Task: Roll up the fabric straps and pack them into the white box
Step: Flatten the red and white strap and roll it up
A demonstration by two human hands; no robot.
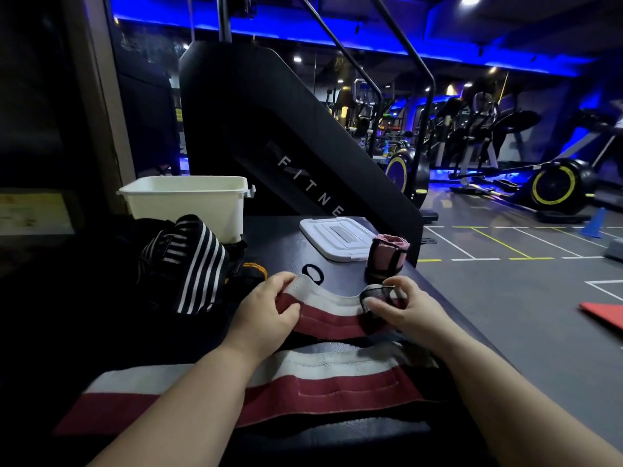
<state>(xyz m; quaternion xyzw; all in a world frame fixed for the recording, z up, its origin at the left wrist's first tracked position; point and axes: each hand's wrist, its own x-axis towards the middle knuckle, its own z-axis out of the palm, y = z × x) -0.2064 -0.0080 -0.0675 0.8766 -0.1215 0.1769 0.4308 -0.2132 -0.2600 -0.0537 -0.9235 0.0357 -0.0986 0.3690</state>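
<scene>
A person's right hand [401, 308] pinches the dark, curled end of a red-and-white strap [330, 315], while the left hand [269, 311] takes the strap's other side in a thumb-and-finger grip, low over a dark desk [279, 244]. A nearer band [320, 382] of the same colours lies under the forearms. Just beyond, a pink roll [386, 254] stands upright beside a white lid [337, 237]. The open white box [188, 203] sits far left, behind a heap of striped straps [188, 261].
</scene>
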